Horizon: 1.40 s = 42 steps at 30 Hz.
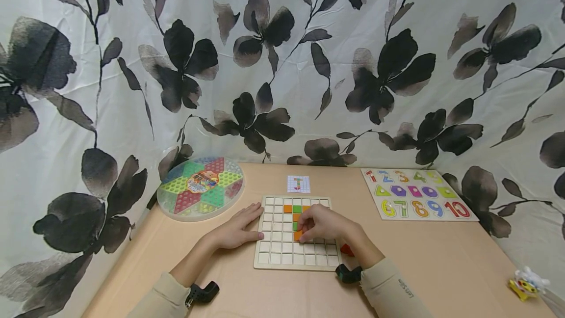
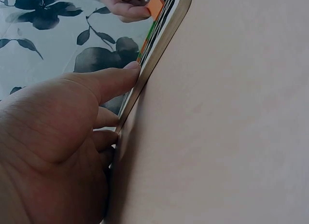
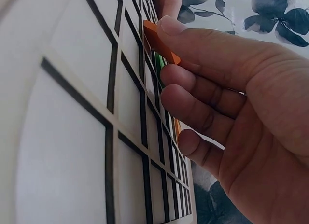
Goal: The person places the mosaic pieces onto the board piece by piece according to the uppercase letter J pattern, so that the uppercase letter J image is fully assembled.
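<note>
A wooden grid board [image 1: 275,259] with white squares lies on the table in the head view. My left hand [image 1: 236,229] rests at its left edge, fingers extended, the thumb touching the rim. With thumb and fingertips my right hand [image 1: 324,223] pinches an orange square tile [image 3: 161,43], tilted over the grid just below the column of coloured tiles. Orange and green tiles sit in the upper cells: a row with an orange tile [image 1: 288,208] and a green tile [image 1: 297,208], then a column down to another green tile [image 1: 295,226]. The right fingers hide some cells.
Behind the board lies a small pattern card [image 1: 298,184]. A round checkers board [image 1: 200,205] stands at the back left, a number puzzle board [image 1: 419,195] at the back right. Something red [image 1: 347,250] lies under the right wrist. A small toy [image 1: 527,283] is at the right.
</note>
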Available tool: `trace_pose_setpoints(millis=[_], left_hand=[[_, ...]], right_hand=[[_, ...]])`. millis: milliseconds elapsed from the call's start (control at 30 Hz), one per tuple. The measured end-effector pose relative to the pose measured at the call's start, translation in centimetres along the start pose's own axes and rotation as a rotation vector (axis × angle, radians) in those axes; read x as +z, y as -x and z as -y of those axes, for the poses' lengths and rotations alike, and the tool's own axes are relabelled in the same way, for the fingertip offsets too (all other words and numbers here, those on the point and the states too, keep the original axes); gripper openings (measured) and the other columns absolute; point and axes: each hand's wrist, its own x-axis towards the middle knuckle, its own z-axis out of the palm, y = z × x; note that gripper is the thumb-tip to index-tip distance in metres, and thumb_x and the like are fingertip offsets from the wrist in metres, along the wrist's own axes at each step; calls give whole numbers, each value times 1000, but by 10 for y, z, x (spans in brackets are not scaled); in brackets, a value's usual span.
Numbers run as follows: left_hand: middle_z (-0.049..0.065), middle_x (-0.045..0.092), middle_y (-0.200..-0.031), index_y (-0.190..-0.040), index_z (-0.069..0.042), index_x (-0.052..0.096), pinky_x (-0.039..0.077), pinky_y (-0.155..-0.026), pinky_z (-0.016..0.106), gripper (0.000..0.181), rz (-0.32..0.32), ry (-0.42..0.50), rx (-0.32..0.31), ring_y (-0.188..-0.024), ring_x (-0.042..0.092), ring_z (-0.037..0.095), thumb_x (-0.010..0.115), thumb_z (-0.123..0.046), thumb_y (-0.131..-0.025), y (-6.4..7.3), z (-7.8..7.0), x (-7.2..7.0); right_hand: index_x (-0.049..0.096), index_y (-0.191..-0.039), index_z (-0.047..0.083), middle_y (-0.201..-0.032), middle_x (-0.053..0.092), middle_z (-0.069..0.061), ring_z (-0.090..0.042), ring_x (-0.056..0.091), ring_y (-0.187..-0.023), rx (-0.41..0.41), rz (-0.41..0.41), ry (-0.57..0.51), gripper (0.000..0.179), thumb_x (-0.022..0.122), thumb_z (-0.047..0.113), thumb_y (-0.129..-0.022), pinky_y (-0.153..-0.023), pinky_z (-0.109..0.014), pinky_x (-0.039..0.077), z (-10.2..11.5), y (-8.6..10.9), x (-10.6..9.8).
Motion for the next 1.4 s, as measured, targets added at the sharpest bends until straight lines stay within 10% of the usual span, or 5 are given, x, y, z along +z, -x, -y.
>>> trace_pose_setpoints(millis=[1400], left_hand=[[21,16,-173,-163,1,29,8,-131,60,83,-1,-4,19,-161,10,42,65,-42,-101,1,-1,0]], right_hand=[[77,-107,11,-83,65,4,-12,58,-79,-28,-105,-1,20,84,14,-89,-66,-22,51,-3,11,-9]])
